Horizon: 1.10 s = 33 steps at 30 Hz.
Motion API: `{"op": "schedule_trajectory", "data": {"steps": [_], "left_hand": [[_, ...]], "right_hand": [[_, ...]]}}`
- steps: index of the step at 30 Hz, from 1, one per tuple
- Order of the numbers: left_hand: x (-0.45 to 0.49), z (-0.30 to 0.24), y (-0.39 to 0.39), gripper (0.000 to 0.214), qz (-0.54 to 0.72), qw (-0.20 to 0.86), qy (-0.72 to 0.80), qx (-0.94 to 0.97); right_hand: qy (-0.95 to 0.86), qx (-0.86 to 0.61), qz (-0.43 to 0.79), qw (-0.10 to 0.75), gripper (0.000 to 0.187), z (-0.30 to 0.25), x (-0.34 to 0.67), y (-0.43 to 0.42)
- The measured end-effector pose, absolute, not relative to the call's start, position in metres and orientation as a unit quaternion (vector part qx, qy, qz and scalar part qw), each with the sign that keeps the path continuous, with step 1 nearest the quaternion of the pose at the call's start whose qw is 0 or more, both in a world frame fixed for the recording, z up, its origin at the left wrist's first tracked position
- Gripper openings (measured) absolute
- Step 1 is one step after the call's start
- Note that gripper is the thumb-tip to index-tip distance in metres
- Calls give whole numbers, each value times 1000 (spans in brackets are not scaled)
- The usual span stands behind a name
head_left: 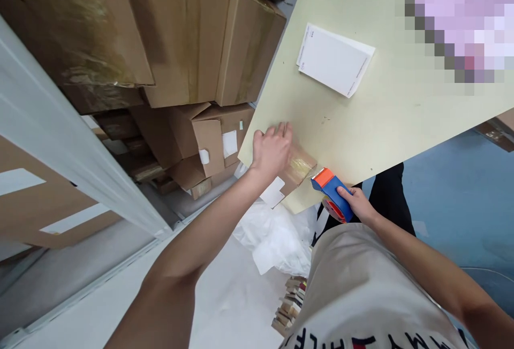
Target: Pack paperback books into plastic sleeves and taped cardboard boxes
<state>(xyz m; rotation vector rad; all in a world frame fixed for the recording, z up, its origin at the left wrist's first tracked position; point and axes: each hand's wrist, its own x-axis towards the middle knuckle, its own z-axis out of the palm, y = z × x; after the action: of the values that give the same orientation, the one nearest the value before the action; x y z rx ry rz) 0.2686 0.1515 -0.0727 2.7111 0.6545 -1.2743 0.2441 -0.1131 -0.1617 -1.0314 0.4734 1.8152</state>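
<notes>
A small cardboard box lies at the corner of the pale yellow table, with shiny tape across it and a white label on its near side. My left hand grips its far left part with bent fingers, which are slightly blurred. Just to the right of the box, my right hand is closed around a blue and orange tape dispenser. The dispenser's toothed orange end points at the box and is close to its edge; whether a strip of tape joins them I cannot tell.
A stack of white printed sheets lies farther up the table. Large cartons are piled at the left, with an opened carton lower down. A metal shelf post crosses the left side. White plastic bags sit below the table corner.
</notes>
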Motion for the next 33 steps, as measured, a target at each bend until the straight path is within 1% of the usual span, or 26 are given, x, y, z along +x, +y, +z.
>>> {"op": "schedule_trajectory", "data": {"steps": [2, 4, 7, 11, 15, 18, 21, 22, 24, 27, 30, 31, 33], "left_hand": [[256, -67, 161, 70, -423, 118, 172, 882], [240, -62, 169, 71, -446, 201, 121, 864], [215, -60, 180, 68, -436, 255, 96, 858], [196, -66, 194, 67, -388, 242, 134, 879], [194, -70, 209, 68, -340, 196, 257, 883], [196, -73, 213, 60, -252, 178, 380, 872], [196, -81, 206, 57, -140, 178, 429, 875], [196, -83, 203, 56, -117, 177, 432, 877], [195, -88, 197, 53, -96, 172, 441, 876], [194, -93, 193, 50, -81, 169, 450, 873], [193, -95, 194, 48, -69, 160, 451, 875], [193, -95, 195, 47, -66, 155, 452, 876], [194, -95, 195, 46, -62, 148, 453, 877]], "right_hand": [[197, -419, 749, 475, 58, -163, 244, -114], [203, -410, 753, 473, 59, -163, 244, -114], [202, -408, 760, 463, 60, -164, 249, -111], [178, -421, 756, 468, 55, -166, 267, -93], [144, -426, 744, 494, 44, -169, 309, -40], [100, -409, 787, 450, 43, -171, 350, 15], [29, -423, 814, 398, 42, -169, 382, 61], [0, -449, 800, 399, 40, -168, 388, 71], [-61, -525, 733, 428, 38, -166, 392, 80], [-145, -623, 613, 464, 40, -161, 390, 72], [-225, -632, 596, 440, 43, -155, 389, 56], [-251, -626, 603, 426, 49, -153, 390, 52], [-288, -620, 612, 398, 69, -149, 393, 46]]}}
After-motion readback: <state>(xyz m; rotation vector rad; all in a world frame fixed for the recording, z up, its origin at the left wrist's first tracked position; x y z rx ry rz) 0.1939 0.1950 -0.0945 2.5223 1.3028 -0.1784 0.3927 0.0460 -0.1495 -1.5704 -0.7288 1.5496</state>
